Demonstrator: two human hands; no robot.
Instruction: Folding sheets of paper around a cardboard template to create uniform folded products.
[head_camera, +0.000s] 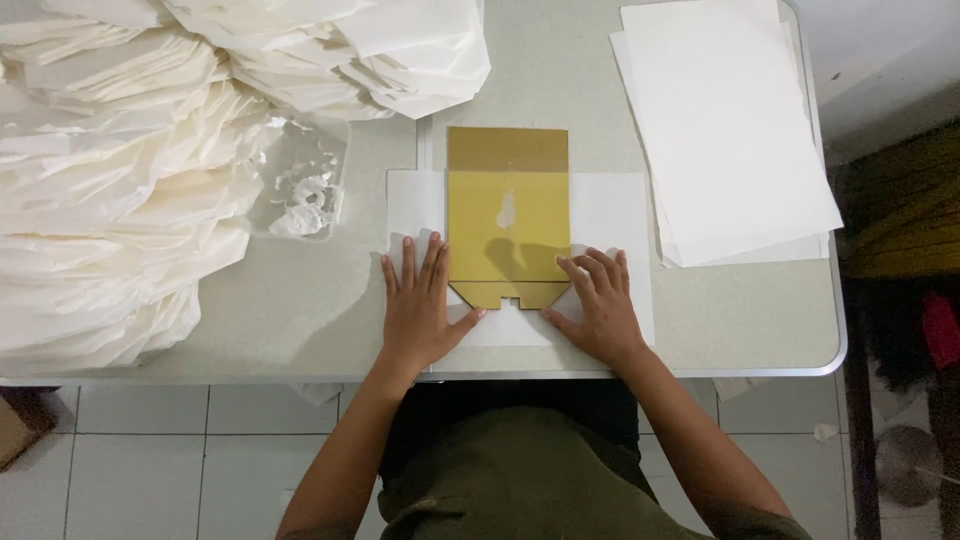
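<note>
A flat gold cardboard template (508, 215) with a notched lower edge lies on a white paper sheet (610, 215) near the table's front edge. My left hand (420, 305) rests flat on the sheet at the template's lower left corner, fingers spread, thumb reaching toward the notch. My right hand (596, 300) presses the sheet at the template's lower right corner, its fingertips touching the gold edge. Neither hand grips anything.
A big heap of folded white paper pieces (120, 170) fills the table's left and back. A clear plastic tray (300, 190) with white residue sits beside it. A stack of white sheets (725, 120) lies at the right. The grey table (320, 310) stands over a tiled floor.
</note>
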